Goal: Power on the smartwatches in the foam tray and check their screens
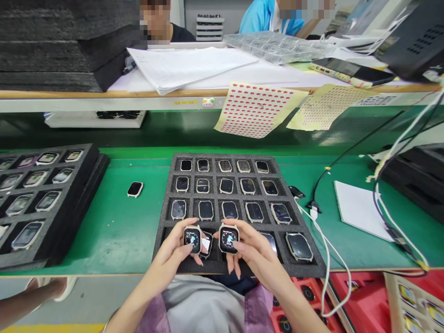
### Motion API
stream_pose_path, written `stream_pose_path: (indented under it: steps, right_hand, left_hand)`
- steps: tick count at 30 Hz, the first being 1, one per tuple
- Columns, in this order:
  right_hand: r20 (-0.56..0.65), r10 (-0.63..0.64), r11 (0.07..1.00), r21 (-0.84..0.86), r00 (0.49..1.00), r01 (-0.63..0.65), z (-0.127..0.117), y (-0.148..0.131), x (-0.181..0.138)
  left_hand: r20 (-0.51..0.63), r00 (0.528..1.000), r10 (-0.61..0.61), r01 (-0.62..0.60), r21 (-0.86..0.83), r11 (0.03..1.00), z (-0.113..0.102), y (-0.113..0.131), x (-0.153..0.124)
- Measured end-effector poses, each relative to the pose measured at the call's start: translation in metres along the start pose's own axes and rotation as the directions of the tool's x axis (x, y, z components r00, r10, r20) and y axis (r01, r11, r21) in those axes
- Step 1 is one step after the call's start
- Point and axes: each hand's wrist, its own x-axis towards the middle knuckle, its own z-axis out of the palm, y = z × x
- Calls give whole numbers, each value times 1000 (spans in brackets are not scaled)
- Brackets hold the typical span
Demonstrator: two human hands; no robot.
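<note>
My left hand (176,243) grips a smartwatch case (192,235) without a strap, its round dial lit, my thumb resting on the screen. In my right hand (251,245) is a second smartwatch case (228,232) with a similar lit dial, and the thumb touches its lower right. Both are held above the front row of a black foam tray (217,266). Other watch cases with dark screens, such as one smartwatch (299,246) at the front right, sit in the tray's compartments. Behind my left fingers shows another watch (206,245) with a bright screen.
A lone watch (135,189) lies on the green bench (121,222). Stacked foam trays (93,185) with watches stand left. Cables (328,240) and a white pad (360,208) lie right. Sticker sheets (258,111) hang from the shelf; two people (274,18) are beyond it.
</note>
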Motion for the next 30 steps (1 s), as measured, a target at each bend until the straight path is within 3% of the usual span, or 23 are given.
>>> stream_pose_path:
  steps: [17, 23, 25, 26, 28, 30]
  right_hand:
    - [-116, 4, 991, -130, 993, -19, 9, -2, -1]
    - [-22, 47, 966, -253, 999, -51, 11, -11, -8]
    - [-34, 16, 886, -462, 999, -30, 7, -15, -11]
    - [-31, -19, 795, -607, 999, -4, 4, -17, -13]
    - [23, -85, 518, -853, 996, 64, -2, -22, -14]
    - [108, -75, 272, -954, 991, 124, -8, -27, -15]
  left_hand:
    - [3, 1000, -8, 8, 36, 999, 2, 1, 1]
    - [17, 1000, 2, -3, 31, 1000, -1, 2, -2]
    - [25, 1000, -7, 6, 38, 999, -3, 4, -4]
    - [24, 1000, -8, 7, 44, 999, -4, 5, -5]
    - [16, 1000, -14, 13, 58, 998, -6, 7, -6]
    - [1, 1000, -24, 24, 66, 998, -7, 8, -7]
